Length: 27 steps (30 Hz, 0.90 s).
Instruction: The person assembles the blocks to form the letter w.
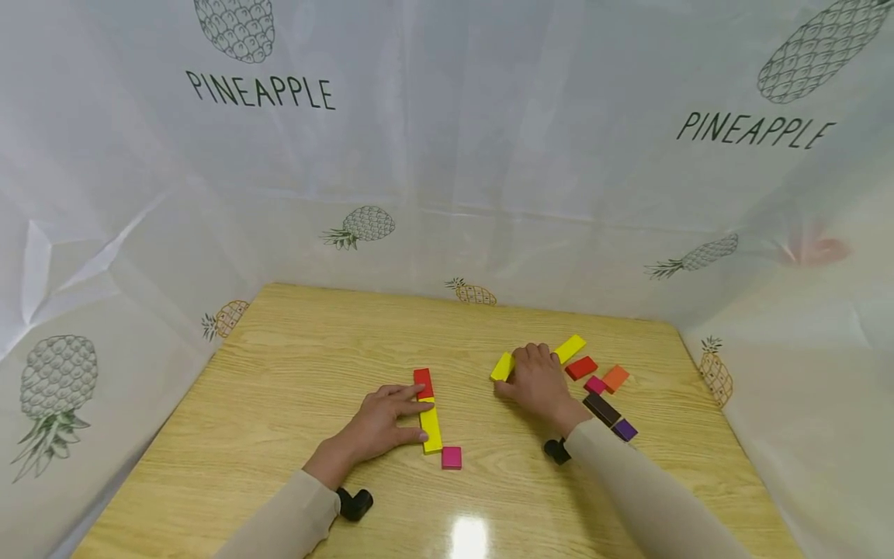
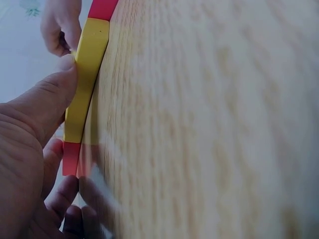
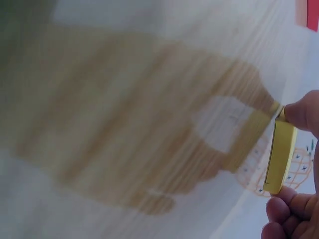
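My left hand (image 1: 382, 423) rests beside a line made of a red block (image 1: 423, 380) and a longer yellow block (image 1: 431, 428). Its fingers are spread, the tips touching the line; in the left wrist view the thumb (image 2: 55, 94) lies against the yellow block. A small pink square block (image 1: 452, 458) sits by the near end of the line. Farther right, my right hand (image 1: 536, 382) pinches another yellow block (image 3: 280, 154) between thumb and fingertips, low over the table. Part of this block is hidden under the hand in the head view.
Right of my right hand lie a yellow block (image 1: 570, 348), a red block (image 1: 581, 367), an orange block (image 1: 616, 378), a small pink block (image 1: 595, 385), a dark brown block (image 1: 602, 408) and a purple block (image 1: 625, 429). A pineapple-print sheet (image 1: 489, 155) surrounds the wooden table (image 1: 314, 334).
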Motion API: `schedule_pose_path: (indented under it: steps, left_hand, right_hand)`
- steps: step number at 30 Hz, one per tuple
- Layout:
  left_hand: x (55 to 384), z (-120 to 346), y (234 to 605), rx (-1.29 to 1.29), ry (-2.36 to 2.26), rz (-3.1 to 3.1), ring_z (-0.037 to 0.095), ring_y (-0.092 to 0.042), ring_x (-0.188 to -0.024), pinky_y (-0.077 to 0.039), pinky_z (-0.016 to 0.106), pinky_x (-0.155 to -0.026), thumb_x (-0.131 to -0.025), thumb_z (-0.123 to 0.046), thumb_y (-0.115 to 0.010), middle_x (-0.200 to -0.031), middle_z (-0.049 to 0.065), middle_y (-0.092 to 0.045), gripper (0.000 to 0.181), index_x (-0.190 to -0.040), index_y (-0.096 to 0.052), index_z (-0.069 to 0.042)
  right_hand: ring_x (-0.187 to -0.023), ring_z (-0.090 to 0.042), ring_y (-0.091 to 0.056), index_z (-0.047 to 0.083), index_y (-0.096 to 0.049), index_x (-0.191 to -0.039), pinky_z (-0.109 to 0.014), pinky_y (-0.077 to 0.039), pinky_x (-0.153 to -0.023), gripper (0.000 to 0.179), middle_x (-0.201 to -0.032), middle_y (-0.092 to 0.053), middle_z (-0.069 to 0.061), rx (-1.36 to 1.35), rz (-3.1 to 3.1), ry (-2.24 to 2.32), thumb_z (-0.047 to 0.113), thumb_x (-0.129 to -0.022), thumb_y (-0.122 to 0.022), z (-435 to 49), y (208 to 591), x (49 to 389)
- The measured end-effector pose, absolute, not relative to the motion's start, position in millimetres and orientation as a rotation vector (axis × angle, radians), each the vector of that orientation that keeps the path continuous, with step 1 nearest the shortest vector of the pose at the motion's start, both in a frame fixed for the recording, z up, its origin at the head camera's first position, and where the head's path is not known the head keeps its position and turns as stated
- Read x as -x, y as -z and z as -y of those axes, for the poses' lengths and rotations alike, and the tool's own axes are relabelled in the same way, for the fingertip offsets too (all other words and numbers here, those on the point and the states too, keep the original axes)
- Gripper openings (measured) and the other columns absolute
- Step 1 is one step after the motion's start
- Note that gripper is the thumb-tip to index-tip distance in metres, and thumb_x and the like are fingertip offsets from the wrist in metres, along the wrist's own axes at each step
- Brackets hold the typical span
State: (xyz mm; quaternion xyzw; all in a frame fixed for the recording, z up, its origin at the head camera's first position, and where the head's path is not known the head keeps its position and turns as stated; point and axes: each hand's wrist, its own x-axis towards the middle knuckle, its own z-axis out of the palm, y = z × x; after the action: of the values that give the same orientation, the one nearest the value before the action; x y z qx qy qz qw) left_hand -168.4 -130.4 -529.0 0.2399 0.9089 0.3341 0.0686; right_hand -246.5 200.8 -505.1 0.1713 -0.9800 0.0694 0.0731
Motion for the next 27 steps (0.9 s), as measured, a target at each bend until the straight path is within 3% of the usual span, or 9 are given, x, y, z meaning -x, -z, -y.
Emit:
schedule_pose_path:
  steps: [8,27]
  left_hand:
    - [167.6,130.4,528.4,-0.731,-1.016,-2.736,0.039,-0.038,-0.150,-0.025,0.072,-0.117,-0.095,-0.047,-0.077,-0.166,0.005,-0.045,0.055,-0.143,-0.069,-0.021]
    - [169.3,128.7,528.4,-0.713,-1.016,-2.740,0.037,-0.037,-0.151,-0.024,0.069,-0.119,-0.094,-0.045,-0.078,-0.166,0.003,-0.046,0.054,-0.142,-0.070,-0.023]
  right_hand:
    - [-0.091,-0.031,-0.049,0.000,-0.066,-0.111,-0.046,-0.042,-0.079,0.062,-0.099,-0.061,-0.012,-0.659,2.876,-0.165,0.055,-0.086,-0.078,-195.7,506.5,227.2]
    - [-0.098,-0.029,-0.051,0.002,-0.069,-0.117,-0.047,-0.045,-0.088,0.060,-0.108,-0.064,-0.010,-0.819,2.884,-0.209,0.053,-0.085,-0.078,-180.1,507.6,185.1]
